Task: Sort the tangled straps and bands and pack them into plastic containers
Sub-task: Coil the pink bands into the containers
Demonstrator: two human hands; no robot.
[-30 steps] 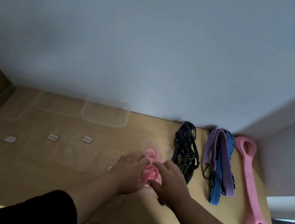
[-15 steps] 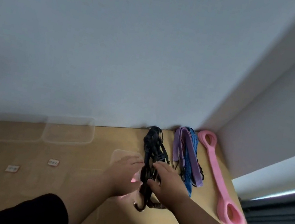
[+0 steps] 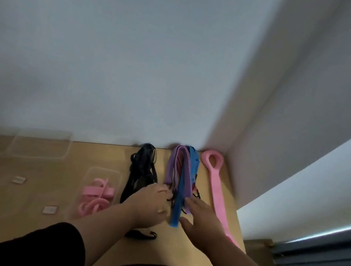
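Your left hand [image 3: 150,201] sits at lower centre of the frame, fingers bent down onto the near end of the purple and blue strap bundle [image 3: 182,176] and touching the thin black cords there; whether it grips them cannot be told through the blur. Your right hand [image 3: 200,217] lies just right of it, fingers extended and relaxed, thumb beside the free end of the blue strap [image 3: 176,210], holding nothing that can be seen. The two hands are apart, with the blue strap running between them. The strap bundle extends from the hands toward the wall at centre right of the frame. Left of it, the black strap tangle [image 3: 142,169] lies on the table [image 3: 25,219], partly covered by your left forearm, with one hooked end showing below the wrist. At the right edge of the table the long pink band [image 3: 217,194] lies straight, its looped end nearest the corner of the wall. Left of centre, a clear plastic container [image 3: 115,175] holds coiled pink bands [image 3: 95,198]. Another clear container [image 3: 41,144] stands empty against the wall at left. Small white labels [image 3: 19,180] lie on the table at lower left.
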